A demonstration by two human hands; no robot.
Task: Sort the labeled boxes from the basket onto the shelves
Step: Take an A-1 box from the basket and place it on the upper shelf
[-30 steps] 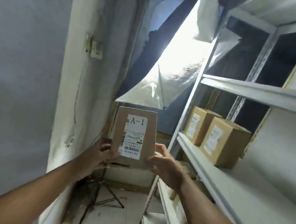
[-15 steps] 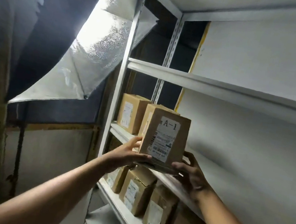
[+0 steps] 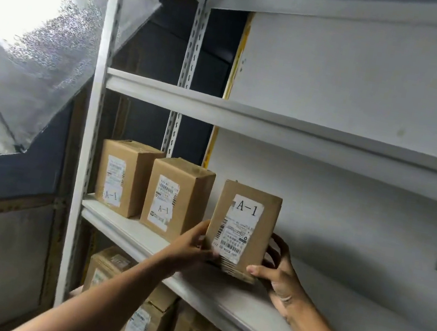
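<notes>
Head view: the A-1 box (image 3: 241,227) is upright at the front of the middle shelf (image 3: 261,301), just right of two other A-1 boxes (image 3: 175,195) already standing there, with a small gap between it and the nearer one. Its lower front edge looks to sit at or just above the shelf lip; cannot tell if the base is fully down. Risk, as a judgement: released now, the box could tip forward off the lip, since it stands close to the edge and leans slightly. Pushed in carelessly, it could nudge the neighbour box or end up skewed, label turned away. Left hand (image 3: 193,247) grips the box's lower left corner, fingers curled round the side, thumb on the front face. Right hand (image 3: 277,274) holds the lower right corner, thumb pressed on the front bottom edge, fingers wrapped behind the right side. Both hands are closed on the box, not spread. More boxes (image 3: 146,322) sit on the lower shelf. The basket is not in view.
</notes>
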